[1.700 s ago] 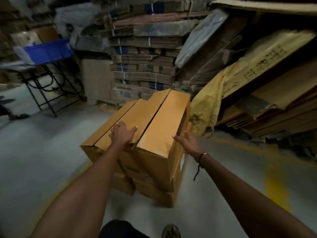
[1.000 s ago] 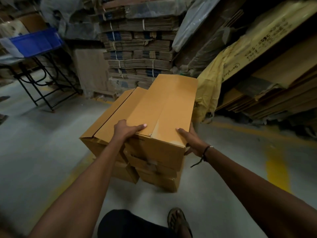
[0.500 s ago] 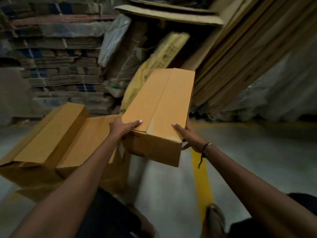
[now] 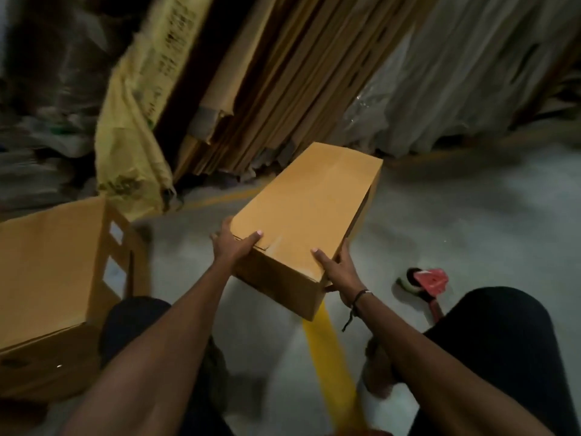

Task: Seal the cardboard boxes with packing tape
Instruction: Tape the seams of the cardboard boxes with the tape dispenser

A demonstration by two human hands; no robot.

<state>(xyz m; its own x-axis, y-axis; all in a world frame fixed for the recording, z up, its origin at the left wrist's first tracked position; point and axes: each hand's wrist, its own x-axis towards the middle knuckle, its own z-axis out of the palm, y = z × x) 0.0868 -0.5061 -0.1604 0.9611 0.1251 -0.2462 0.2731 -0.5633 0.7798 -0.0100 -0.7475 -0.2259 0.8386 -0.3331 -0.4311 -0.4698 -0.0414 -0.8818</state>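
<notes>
**Long box held at its near end, above the floor**

A long tan cardboard box [image 4: 301,212] is held up between both hands, its far end pointing away and to the right. It hangs clear of the grey floor [image 4: 471,221], tilted so its near end sits lower in the view. Its top flaps are folded flat; whether tape runs along the seam cannot be told (the frame is dim and smeared).

The left hand [image 4: 231,247] grasps the box's near left corner, thumb lying across the top face and fingers wrapped over the left edge. The right hand [image 4: 338,269] grasps the near right corner, thumb on top and fingers curled down the right side. A dark cord bracelet [image 4: 360,295] circles the right wrist, a loose end dangling.

To the left, a second cardboard box [image 4: 53,272] stands on the floor, well apart from the held one, with pale labels on its right side. A yellow line [image 4: 330,366] runs along the floor beneath the held box's near end. Right of it, near the person's dark-clothed knee [image 4: 490,350], lies a small red and green object [image 4: 424,280], too blurred to identify.

Behind, flattened cardboard sheets [image 4: 283,73] lean against the wall, with a yellow printed sack [image 4: 138,127] to their left and pale plastic sheeting [image 4: 456,73] to their right.
</notes>
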